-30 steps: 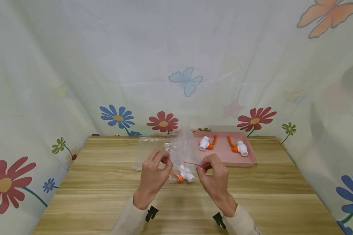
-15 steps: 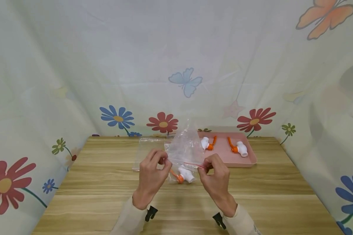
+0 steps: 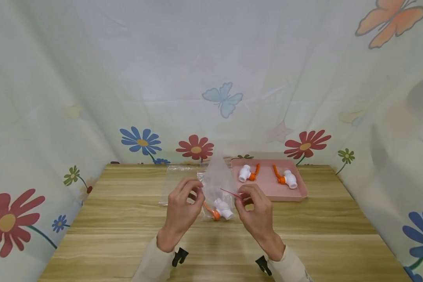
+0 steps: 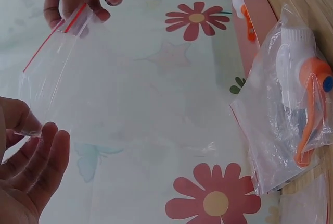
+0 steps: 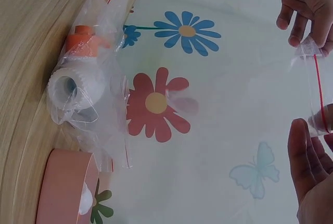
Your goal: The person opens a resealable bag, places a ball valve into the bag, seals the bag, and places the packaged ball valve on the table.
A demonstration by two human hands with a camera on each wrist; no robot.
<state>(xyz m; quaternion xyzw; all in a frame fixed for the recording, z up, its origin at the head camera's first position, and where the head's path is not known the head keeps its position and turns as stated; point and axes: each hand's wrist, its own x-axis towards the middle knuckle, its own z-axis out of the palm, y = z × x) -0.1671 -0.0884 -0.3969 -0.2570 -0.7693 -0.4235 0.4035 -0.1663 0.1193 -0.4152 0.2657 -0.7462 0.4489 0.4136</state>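
- Pink tray [image 3: 268,190], just beyond right hand [image 3: 257,209]: could get bumped if that hand swings outward, rolling its ball valves [image 3: 290,179].
- Zip-lock bag [image 3: 216,170], aloft between both hands, body extending away from them: likely top risk. Thin film held only near the mouth's ends, so one slipped pinch would let it fold.
- Left hand [image 3: 181,211] and right: each in a narrow thumb-and-finger pinch on the bag.
- Bagged valve [image 3: 223,210], below and between hands: lowered film could snag its handle.
- Look: bag clear, lightly creased, nothing visible inside; blurred from head.
- Red zip strip [image 4: 76,19], right-hand end: can't tell if sealed.
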